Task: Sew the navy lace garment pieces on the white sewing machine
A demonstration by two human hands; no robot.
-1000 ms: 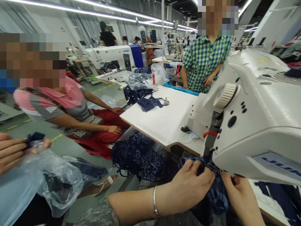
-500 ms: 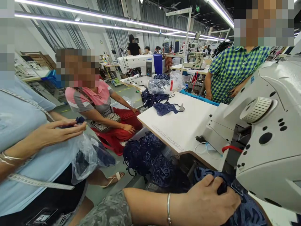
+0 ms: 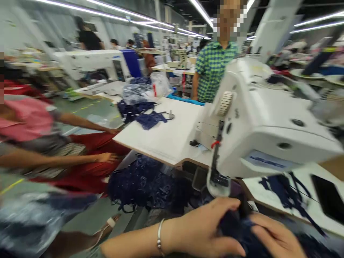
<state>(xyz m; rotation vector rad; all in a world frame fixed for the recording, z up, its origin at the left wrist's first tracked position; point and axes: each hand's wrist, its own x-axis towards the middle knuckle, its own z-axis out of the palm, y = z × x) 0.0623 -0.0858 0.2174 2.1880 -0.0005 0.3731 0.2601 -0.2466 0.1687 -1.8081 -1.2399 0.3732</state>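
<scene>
Just below the sewing machine's needle end, my left hand grips a dark navy fabric piece between thumb and fingers. My right hand closes on the same fabric from the right. Its exact shape is blurred and partly covered by my fingers. The white sewing machine stands right above and in front of both hands. More dark fabric lies by my right hand at the lower edge.
Beyond the machine, a white table bears a navy garment piece. A navy garment heap sits below it. A phone and navy straps lie right. One person sits left; another, in a checked shirt, stands behind.
The view has swung right and blurred. My right hand has come into view and joined my left on the navy fabric. The person in light blue has mostly left the frame.
</scene>
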